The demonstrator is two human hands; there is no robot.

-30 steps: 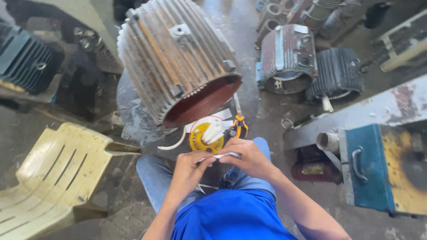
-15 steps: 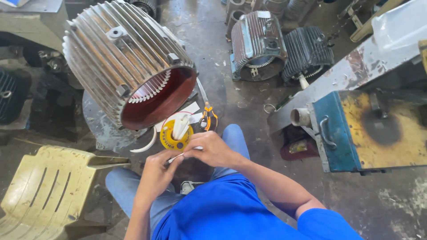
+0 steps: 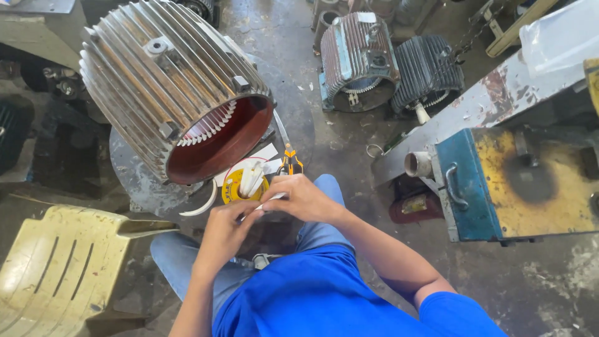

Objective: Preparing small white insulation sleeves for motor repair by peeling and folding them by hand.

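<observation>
On the stained concrete floor [image 3: 349,143] among finned motor housings [image 3: 175,87], our left hand [image 3: 226,228] and right hand [image 3: 301,196] pinch a white strip [image 3: 269,200] beside the yellow reel [image 3: 244,186].

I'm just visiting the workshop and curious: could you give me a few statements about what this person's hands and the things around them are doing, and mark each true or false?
1. Both hands, the left hand and the right hand, meet on a thin white strip. True.
2. The big ribbed motor housing stands upright on its end. False: it lies tilted, its open red-lined mouth facing the person.
3. A yellow roll lies just beyond the hands. True.
4. The orange-handled scissors are in the right hand. False: they lie on the floor beyond it.
5. A cream plastic chair is on the person's left. True.
</observation>
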